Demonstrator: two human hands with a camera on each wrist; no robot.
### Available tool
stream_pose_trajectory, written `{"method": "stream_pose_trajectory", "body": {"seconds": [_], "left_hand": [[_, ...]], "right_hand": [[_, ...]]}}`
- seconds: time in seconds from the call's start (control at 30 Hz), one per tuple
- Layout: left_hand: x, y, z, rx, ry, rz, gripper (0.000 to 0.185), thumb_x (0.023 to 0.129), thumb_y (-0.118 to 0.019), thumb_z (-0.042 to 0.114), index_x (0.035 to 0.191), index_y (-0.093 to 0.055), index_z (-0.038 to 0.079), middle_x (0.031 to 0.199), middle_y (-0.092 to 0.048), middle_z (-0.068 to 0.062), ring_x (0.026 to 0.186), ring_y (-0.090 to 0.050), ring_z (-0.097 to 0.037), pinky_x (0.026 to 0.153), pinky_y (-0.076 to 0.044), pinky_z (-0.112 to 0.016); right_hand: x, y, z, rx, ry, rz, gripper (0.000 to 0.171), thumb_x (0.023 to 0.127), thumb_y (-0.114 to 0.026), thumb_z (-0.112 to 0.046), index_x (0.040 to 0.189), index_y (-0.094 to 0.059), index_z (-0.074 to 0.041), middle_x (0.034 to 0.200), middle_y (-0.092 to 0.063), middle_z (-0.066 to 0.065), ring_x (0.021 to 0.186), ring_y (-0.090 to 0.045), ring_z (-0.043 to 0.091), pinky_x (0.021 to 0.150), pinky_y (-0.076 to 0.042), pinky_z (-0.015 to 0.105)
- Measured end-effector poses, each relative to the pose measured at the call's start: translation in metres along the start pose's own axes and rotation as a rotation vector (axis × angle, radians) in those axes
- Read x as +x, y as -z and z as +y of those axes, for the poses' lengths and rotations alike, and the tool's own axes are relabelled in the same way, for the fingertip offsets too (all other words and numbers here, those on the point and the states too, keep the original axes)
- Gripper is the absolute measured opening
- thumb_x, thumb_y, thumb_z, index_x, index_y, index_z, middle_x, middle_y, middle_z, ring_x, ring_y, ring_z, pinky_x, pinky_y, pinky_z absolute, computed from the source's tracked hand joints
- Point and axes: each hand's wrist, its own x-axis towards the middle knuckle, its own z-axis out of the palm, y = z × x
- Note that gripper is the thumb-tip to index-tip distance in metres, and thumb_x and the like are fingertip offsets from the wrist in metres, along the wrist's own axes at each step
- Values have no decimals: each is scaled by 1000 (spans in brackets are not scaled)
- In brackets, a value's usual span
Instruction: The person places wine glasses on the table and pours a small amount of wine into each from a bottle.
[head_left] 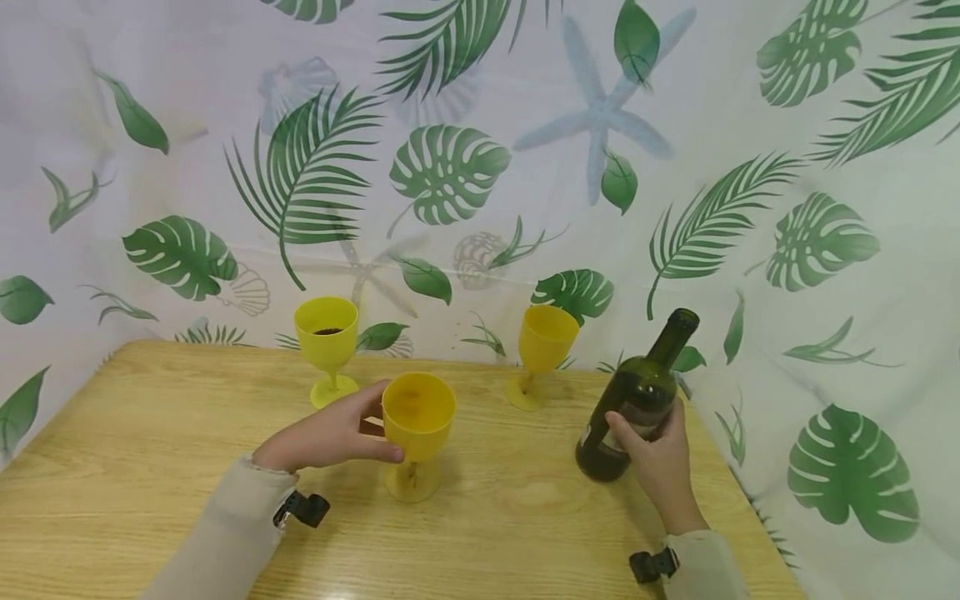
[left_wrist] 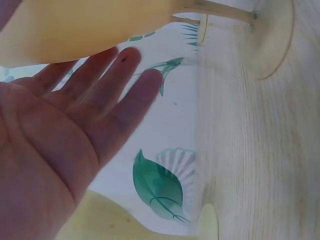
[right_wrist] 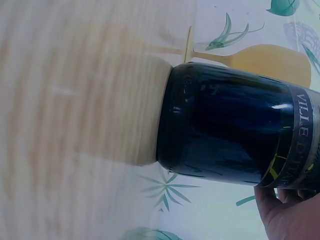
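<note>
A yellow goblet (head_left: pixel 417 417) stands upright on the table near the middle. Around its left side is my left hand (head_left: pixel 341 432), thumb in front of the bowl and fingers behind. In the left wrist view the fingers (left_wrist: pixel 125 107) look nearly straight, and a gap separates the palm from the goblet (left_wrist: pixel 90 30). My right hand (head_left: pixel 660 458) grips a dark green wine bottle (head_left: pixel 626 417) round its labelled body. The neck leans rightward in the head view. Whether the bottle's base (right_wrist: pixel 172 117) touches the table, I cannot tell.
Behind my left hand stands a yellow-green goblet (head_left: pixel 327 333) with dark liquid inside. Another yellow goblet (head_left: pixel 546 337) stands at the back, left of the bottle. A leaf-patterned curtain (head_left: pixel 450 275) borders the back and right of the wooden table (head_left: pixel 510 533).
</note>
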Motion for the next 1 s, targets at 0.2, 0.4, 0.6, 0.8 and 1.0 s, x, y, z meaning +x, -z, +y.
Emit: {"method": "stream_pose_trajectory", "body": {"seconds": [0.2,0.4,0.6,0.8,1.0], "left_hand": [[-1,0,7,-58,-52,101,90,90,-84,22,161,-29,26,161,-38,-3,145,-42,-31,117,-38,-58],[4,-5,10,-30,-78,124,91,89,-85,30,162,-30,25,162,-38,-7,143,-44,-35,116,-37,-62],[7,-10,12,-1,-52,134,87,87,-86,28,158,-36,27,150,-50,-4,133,-54,-29,110,-45,-54],[8,-10,13,7,-47,139,81,87,-86,28,155,-40,28,144,-54,1,128,-56,-24,107,-47,-50],[6,-10,14,2,-53,130,82,88,-85,29,156,-39,23,144,-54,-3,128,-55,-27,107,-47,-51]], "right_hand": [[1,-1,1,8,11,0,68,95,-77,-20,148,-37,-10,129,-52,-3,116,-53,6,92,-43,13],[0,-1,0,4,19,-7,67,96,-76,-20,148,-36,-9,130,-51,-2,116,-52,6,93,-43,13],[0,-1,-2,1,14,-12,68,96,-76,-21,148,-35,-8,130,-51,-1,115,-53,6,93,-43,13],[-1,-1,-3,-21,0,-8,68,96,-76,-22,148,-35,-8,130,-51,0,116,-51,7,93,-42,15],[-1,-2,-3,-23,0,-1,67,96,-76,-22,147,-36,-8,129,-51,-1,115,-52,7,92,-43,14]]}}
